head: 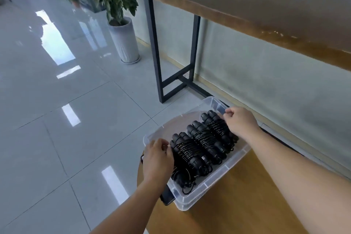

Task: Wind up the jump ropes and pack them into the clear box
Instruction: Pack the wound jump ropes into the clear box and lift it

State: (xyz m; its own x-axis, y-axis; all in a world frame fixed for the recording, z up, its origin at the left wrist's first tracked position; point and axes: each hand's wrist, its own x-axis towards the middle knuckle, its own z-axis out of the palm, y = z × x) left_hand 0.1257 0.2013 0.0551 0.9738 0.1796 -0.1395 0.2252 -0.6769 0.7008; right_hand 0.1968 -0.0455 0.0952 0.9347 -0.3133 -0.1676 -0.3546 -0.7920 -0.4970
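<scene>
A clear plastic box (210, 186) sits on a round wooden table, partly overhanging its edge. Inside lie three wound black jump ropes (201, 142) side by side, handles together with cord wrapped round them. A clear lid (171, 123) is held over the box's far side. My left hand (157, 159) grips the lid at the box's left edge, fingers curled. My right hand (240, 121) pinches the lid's edge at the far right corner of the box.
The round wooden table (237, 205) fills the lower right. A dark phone-like object (167, 198) lies under the box's near corner. A long wooden bench-table (247, 5) on black legs stands behind, with a potted plant (123, 40) at its left on the glossy tiled floor.
</scene>
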